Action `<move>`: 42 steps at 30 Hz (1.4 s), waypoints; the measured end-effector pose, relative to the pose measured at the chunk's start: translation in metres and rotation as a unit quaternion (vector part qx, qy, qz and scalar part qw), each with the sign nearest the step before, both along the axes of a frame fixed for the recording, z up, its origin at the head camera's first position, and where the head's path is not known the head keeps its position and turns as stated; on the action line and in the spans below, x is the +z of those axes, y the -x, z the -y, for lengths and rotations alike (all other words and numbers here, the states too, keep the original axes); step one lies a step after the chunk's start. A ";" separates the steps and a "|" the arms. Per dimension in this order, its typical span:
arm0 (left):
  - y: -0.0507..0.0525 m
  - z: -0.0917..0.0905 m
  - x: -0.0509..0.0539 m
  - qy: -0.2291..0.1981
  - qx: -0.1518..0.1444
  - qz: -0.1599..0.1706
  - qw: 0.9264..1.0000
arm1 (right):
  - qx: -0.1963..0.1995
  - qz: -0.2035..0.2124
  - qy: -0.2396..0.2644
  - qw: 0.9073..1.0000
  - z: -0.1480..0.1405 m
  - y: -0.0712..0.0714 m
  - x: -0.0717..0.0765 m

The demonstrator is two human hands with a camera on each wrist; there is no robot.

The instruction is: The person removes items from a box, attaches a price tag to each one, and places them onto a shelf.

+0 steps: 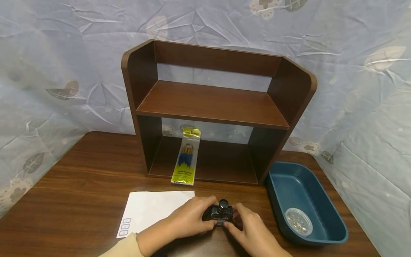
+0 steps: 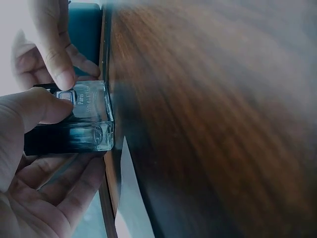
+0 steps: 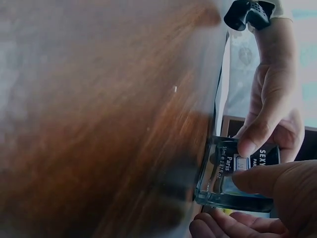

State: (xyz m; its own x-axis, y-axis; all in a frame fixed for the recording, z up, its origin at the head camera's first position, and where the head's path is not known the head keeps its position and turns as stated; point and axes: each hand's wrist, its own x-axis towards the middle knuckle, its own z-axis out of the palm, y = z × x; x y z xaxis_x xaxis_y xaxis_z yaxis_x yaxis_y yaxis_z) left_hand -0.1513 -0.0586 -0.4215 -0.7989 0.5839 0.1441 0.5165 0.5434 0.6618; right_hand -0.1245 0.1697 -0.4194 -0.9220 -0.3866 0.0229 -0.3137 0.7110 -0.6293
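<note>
A dark glass perfume bottle (image 1: 221, 213) with a round black cap (image 1: 223, 204) stands upright on the table between both hands. My left hand (image 1: 192, 217) grips it from the left, thumb on its front and fingers around behind. From the right, my right hand (image 1: 252, 228) holds it likewise, with its thumb on the front. A small blue-bordered sticker (image 3: 241, 163) lies on the bottle's front, and both thumbtips touch it or its edge. Left of the bottle lies a white sheet (image 1: 154, 207) bearing three blue-bordered stickers (image 1: 125, 226), partly behind my left forearm.
A brown two-tier shelf (image 1: 208, 103) stands at the back of the wooden table (image 1: 80, 185). A pack of artist brushes (image 1: 186, 157) leans in its lower tier. To the right, a blue bin (image 1: 308, 185) holds a round clear container (image 1: 298, 222) of small shiny pieces.
</note>
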 end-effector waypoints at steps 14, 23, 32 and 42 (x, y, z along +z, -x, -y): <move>0.000 0.000 0.000 0.012 0.003 -0.001 1.000 | 0.021 -0.021 0.010 1.000 -0.001 0.001 -0.001; 0.000 0.004 -0.001 0.007 -0.009 -0.013 1.000 | 0.012 -0.054 -0.009 0.998 -0.001 0.000 0.003; 0.000 0.009 -0.002 -0.060 -0.025 0.017 0.998 | 0.031 -0.054 0.050 0.997 -0.005 0.000 0.001; 0.001 0.010 -0.004 -0.107 -0.019 0.050 0.993 | 0.041 -0.003 0.158 0.987 -0.009 0.003 -0.005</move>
